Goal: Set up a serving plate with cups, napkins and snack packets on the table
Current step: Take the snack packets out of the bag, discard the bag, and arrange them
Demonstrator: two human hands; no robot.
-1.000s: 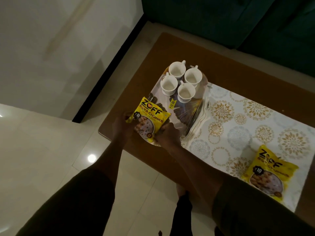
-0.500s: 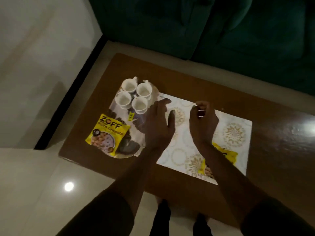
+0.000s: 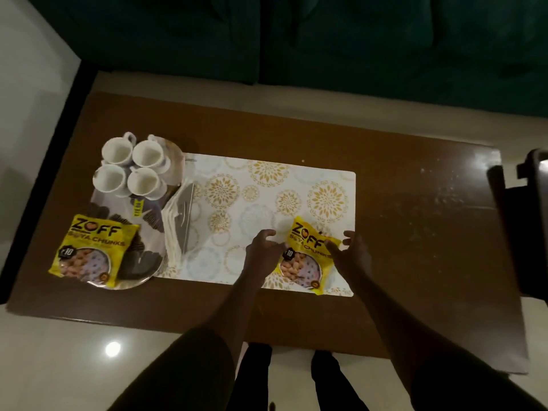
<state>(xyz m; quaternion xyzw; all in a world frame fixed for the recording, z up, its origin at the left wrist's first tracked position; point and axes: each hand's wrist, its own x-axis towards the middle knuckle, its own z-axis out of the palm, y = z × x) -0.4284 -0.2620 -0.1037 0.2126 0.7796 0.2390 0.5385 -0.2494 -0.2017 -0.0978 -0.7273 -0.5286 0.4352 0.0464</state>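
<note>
A patterned serving plate point(image 3: 148, 262) sits at the table's left end. It carries several white cups point(image 3: 130, 167) at the far side, folded white napkins point(image 3: 178, 221) along its right edge, and a yellow snack packet point(image 3: 92, 250) on its near left. A second yellow snack packet point(image 3: 305, 259) lies on the floral placemat point(image 3: 267, 197). My left hand point(image 3: 264, 253) is at that packet's left edge with its fingers curled and apart. My right hand point(image 3: 353, 253) pinches the packet's right top corner, thumb on top.
The brown wooden table point(image 3: 415, 232) stretches bare to the right of the placemat. A dark green sofa point(image 3: 326, 40) stands beyond the far edge. A dark object point(image 3: 530, 218) sits at the table's right end. My legs stand at the near edge.
Both hands left the first packet on the plate, swung right over the placemat and came down around the second packet. The view has shifted right.
</note>
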